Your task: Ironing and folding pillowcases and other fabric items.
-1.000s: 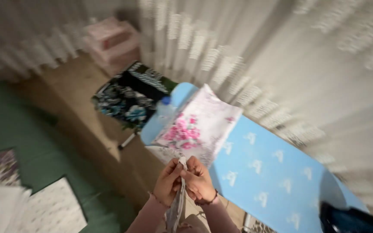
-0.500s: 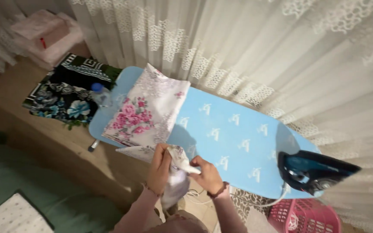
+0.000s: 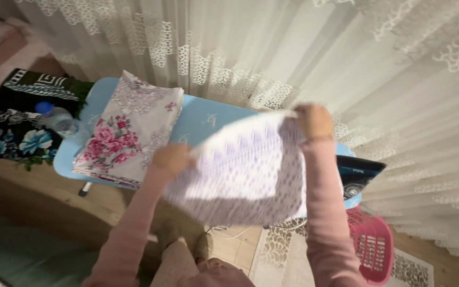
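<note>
Both hands are spread apart, the left hand [image 3: 170, 158] and right hand [image 3: 312, 121] each pinching a top corner of the white patterned cloth [image 3: 245, 170], stretched between them above the blue ironing board [image 3: 203, 119]. It looks light and limp; corners seem the best hold.

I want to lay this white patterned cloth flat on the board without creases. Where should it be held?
By its two top corners, from above, as the left hand and right hand do: the cloth hangs spread between them over the blue ironing board, so its lower edge can probably be lowered first.
</note>
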